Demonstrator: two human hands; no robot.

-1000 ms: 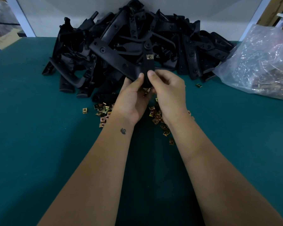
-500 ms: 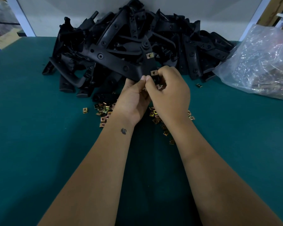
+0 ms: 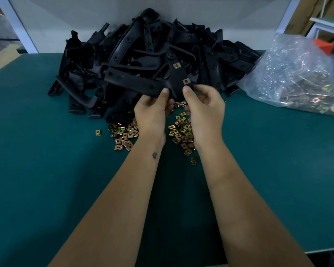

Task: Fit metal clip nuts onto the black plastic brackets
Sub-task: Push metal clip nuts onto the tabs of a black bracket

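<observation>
Nearest you, loose nuts [image 3: 181, 132] lie scattered on the green table [image 3: 46, 170] under your wrists. Your left hand [image 3: 152, 112] pinches the bracket [image 3: 143, 83] at its lower edge, thumb on top; your right hand [image 3: 204, 110] grips its corner beside a fitted nut [image 3: 186, 81]. A second nut [image 3: 176, 65] sits higher up. Behind lie the bracket pile [image 3: 210, 51] and, to the right, a bag [image 3: 297, 74].

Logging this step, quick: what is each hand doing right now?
Left hand: holds the black bracket.
Right hand: thumb on the same bracket near a fitted clip nut.
</observation>
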